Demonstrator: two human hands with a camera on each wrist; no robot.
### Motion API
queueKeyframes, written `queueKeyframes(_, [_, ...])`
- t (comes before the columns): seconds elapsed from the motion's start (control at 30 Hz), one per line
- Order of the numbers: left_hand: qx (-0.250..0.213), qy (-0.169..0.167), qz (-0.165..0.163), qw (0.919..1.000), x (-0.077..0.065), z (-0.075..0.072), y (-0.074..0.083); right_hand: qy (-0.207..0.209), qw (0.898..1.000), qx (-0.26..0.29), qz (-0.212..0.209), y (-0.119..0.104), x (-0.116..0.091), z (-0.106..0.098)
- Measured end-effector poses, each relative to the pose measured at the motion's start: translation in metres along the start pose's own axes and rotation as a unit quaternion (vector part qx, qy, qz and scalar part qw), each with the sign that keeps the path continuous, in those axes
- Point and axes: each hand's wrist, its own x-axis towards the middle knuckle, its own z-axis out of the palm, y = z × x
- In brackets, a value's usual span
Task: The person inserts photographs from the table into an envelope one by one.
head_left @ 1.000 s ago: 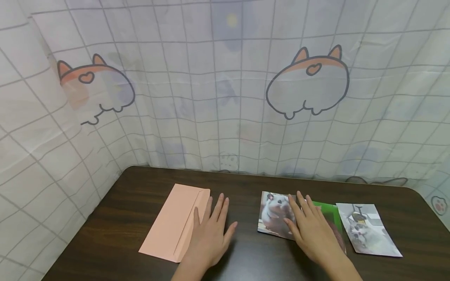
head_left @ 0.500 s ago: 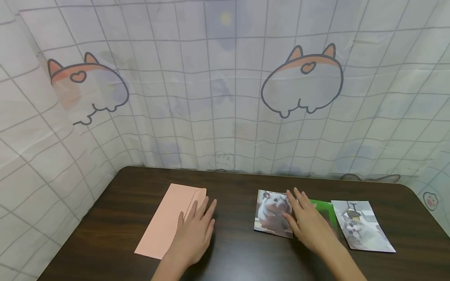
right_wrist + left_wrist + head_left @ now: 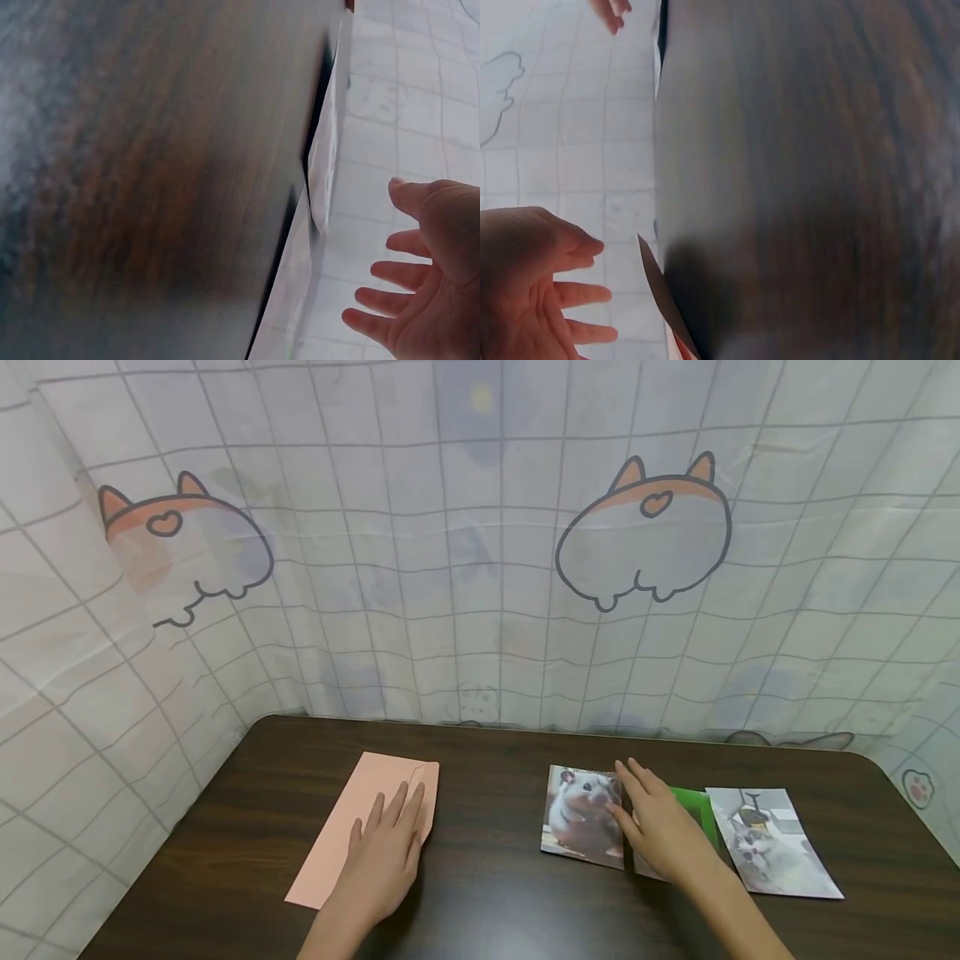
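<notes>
My left hand (image 3: 386, 847) is over the pink envelope (image 3: 352, 827), hiding part of its flap side. In the left wrist view, a gap shows between that hand (image 3: 536, 281) and the envelope's raised edge (image 3: 660, 289). To the right, my right hand (image 3: 667, 827) covers most of a green-backed picture card (image 3: 697, 806), its fingertips close to the hamster picture card (image 3: 581, 817). The right wrist view shows this hand (image 3: 435, 270) with spread fingers, apart from the cards (image 3: 285, 289) below. Neither hand holds anything.
A cat picture card (image 3: 776, 843) lies on the right, its left edge against the green one. All lie flat on a dark wooden table (image 3: 510, 893). A white grid-patterned curtain (image 3: 420, 568) with cartoon corgis hangs behind the table's back edge.
The left hand has moved left from the envelope's right edge to over its middle. The right hand has shifted slightly right, uncovering a strip of table beside the hamster card. The view turned slightly.
</notes>
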Motion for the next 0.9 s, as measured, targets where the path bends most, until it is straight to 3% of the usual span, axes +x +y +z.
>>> queueKeyframes(0.3, [-0.020, -0.005, -0.018, 0.9996, 0.001, -0.003, -0.019, 0.007, 1.000, 0.015, 0.000, 0.005, 0.004, 0.000])
queueKeyframes(0.9, [-0.032, -0.035, -0.079, 0.9958, 0.003, -0.006, -0.039, 0.027, 0.997, 0.061, 0.023, 0.014, 0.013, 0.006])
